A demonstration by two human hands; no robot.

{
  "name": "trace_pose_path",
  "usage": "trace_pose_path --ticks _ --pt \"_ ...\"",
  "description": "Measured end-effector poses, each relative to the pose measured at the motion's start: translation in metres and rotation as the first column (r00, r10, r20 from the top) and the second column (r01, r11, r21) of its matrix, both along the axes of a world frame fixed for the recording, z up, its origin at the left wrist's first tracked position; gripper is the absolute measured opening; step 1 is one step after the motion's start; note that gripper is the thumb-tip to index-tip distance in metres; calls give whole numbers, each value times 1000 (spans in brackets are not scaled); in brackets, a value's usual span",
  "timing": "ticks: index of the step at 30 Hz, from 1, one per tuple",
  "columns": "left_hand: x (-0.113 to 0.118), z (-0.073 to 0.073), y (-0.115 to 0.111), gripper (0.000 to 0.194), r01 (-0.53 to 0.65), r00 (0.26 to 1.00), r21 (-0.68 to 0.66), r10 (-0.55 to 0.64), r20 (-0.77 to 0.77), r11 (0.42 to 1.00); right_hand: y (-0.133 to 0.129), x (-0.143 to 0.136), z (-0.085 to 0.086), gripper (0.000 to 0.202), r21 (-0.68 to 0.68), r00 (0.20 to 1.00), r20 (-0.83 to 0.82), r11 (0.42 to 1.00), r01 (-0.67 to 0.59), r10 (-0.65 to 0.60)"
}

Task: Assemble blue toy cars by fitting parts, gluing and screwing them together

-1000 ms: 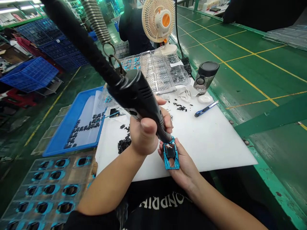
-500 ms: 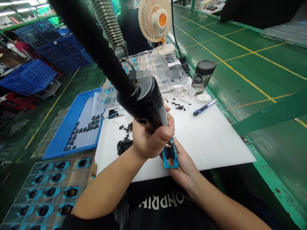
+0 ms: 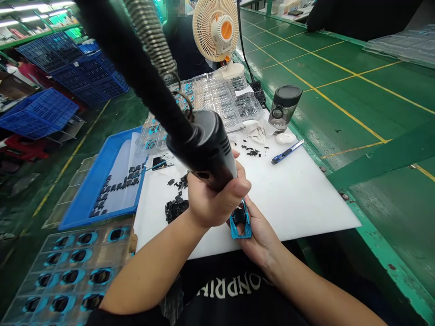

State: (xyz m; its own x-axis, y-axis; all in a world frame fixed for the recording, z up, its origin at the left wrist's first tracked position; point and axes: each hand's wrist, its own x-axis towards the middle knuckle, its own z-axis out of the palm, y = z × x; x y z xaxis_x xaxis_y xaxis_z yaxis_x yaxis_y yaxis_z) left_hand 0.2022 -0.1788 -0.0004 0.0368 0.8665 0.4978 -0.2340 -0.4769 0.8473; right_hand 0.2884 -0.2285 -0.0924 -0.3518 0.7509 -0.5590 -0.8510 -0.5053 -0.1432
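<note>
My left hand [image 3: 217,199] is wrapped around the grey and black body of an electric screwdriver [image 3: 214,149], its thumb across the near side. The tool stands upright, and its lower end is hidden behind my fingers. Just below and to the right, my right hand [image 3: 260,228] grips a blue toy car body [image 3: 240,230] with a black part in its middle. My left hand partly covers the far end of that car body. Small black plastic parts [image 3: 176,209] lie in a pile to the left of my left hand.
A metal spring [image 3: 149,38] hangs above the tool. On the white board [image 3: 306,199] lie a blue utility knife [image 3: 287,151] and a dark cup [image 3: 285,106]. Compartment trays [image 3: 217,97], a fan [image 3: 217,29], a blue tray [image 3: 117,163] and a tray of car bodies [image 3: 74,258] surround it.
The view has shifted slightly. Both hands keep their holds on the electric screwdriver and the car body, in nearly the same position.
</note>
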Motion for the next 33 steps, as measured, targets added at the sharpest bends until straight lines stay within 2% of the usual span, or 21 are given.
trace_pose_path --ticks 7,9,11,13,15,16,17,19,20,22,23,24,26,28,33 --pt "1 -2 1 28 10 1000 12 -9 -19 1000 -3 -2 1 23 -10 1000 21 1000 -1 1" --pt "-2 1 1 33 21 1000 -3 -21 3 1000 -2 -2 1 23 3 999 44 1000 14 -14" --pt "-8 9 5 47 9 1000 -7 -9 25 1000 -1 2 2 25 32 996 87 999 5 -8" --pt "-17 19 12 63 -64 997 29 63 54 998 1 11 2 27 108 980 197 993 -48 26" --pt "-26 25 22 67 -149 986 70 143 83 986 3 24 2 25 256 899 435 952 -168 41" --pt "-30 24 28 65 -174 982 76 167 89 982 4 31 2 23 344 810 587 901 -264 13" --pt "-34 20 34 62 -180 981 67 174 86 981 6 36 2 20 418 692 721 823 -384 -43" --pt "-37 6 44 58 -162 985 17 161 63 987 9 41 0 14 496 479 854 595 -632 -204" --pt "-37 -4 48 57 -155 986 -16 155 53 988 10 41 -2 12 505 421 863 461 -729 -280" --pt "-35 -24 53 58 -150 987 -72 153 44 986 12 37 -7 6 499 393 830 212 -840 -395" --pt "-33 -33 55 58 -150 987 -90 154 45 985 13 34 -9 4 494 402 805 117 -862 -437" --pt "-31 -41 56 58 -150 987 -99 155 47 984 14 31 -12 2 487 410 782 50 -872 -469" --pt "-29 -51 57 58 -154 986 -98 159 45 983 15 26 -16 5 481 419 751 -12 -877 -510" --pt "-28 -55 58 57 -161 986 -81 164 35 984 15 25 -19 7 467 412 741 -33 -883 -531" --pt "-33 -52 57 55 -166 985 -53 168 42 985 13 31 -16 17 378 376 683 -137 -916 -627"
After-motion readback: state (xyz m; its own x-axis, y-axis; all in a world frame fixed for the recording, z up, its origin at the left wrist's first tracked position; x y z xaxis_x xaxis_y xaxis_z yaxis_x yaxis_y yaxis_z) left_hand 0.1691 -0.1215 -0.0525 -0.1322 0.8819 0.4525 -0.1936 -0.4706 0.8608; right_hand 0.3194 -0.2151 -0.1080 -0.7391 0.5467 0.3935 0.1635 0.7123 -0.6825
